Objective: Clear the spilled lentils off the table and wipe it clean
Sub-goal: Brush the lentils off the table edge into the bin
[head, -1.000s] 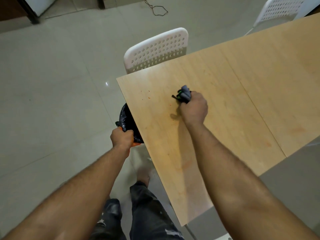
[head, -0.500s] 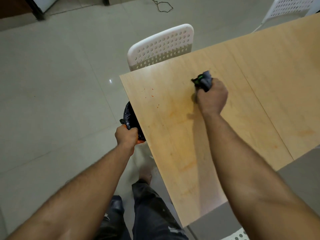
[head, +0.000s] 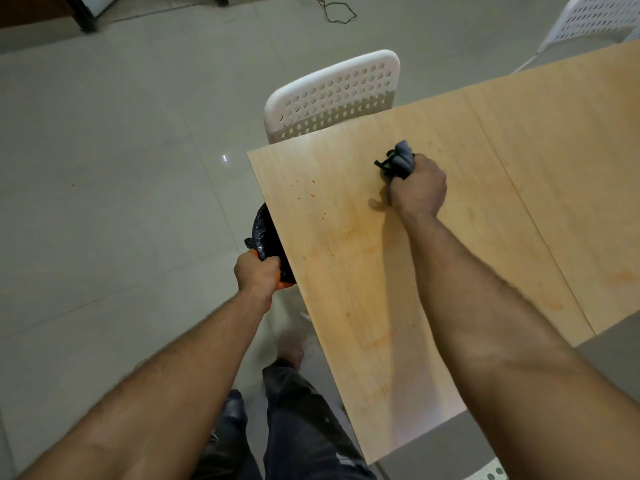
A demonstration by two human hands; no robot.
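- Since half a second ago, the right hand (head: pixel 418 187) with its cloth (head: pixel 401 160) is lying nearer the worktop's left edge than before, having come back leftward from its farther reach; the left hand (head: pixel 258 271) is keeping its place at the edge.
- Nearest the camera, dark trouser legs (head: pixel 304 420) and a bare foot (head: pixel 291 351) are standing on the pale tiled floor (head: pixel 104 202), just beside the worktop's left edge.
- Both forearms are reaching forward from the bottom corners of the view.
- Left hand: fingers are curling tightly round the rim of a bin (head: pixel 285 283) lined with a black bag (head: pixel 265 233), holding it below and against the worktop's left edge; only a sliver of orange rim is showing.
- Right hand: closed in a fist round the bunched grey cloth, which has dark and green parts, and pressing it down on the worktop (head: pixel 519 237).
- Lentils (head: pixel 313 195): a few small orange grains are lying scattered on the wood near the far left corner, between the cloth and the bin, apart from both.
- Faint orange smears are showing on the wood toward the near end and at the right.
- Beyond the worktop's far edge, a white perforated chair (head: pixel 332 95) is tucked in; a second white chair (head: pixel 595 19) is standing at the upper right.
- Farthest, a thin dark cable (head: pixel 337 13) is lying looped on the floor.
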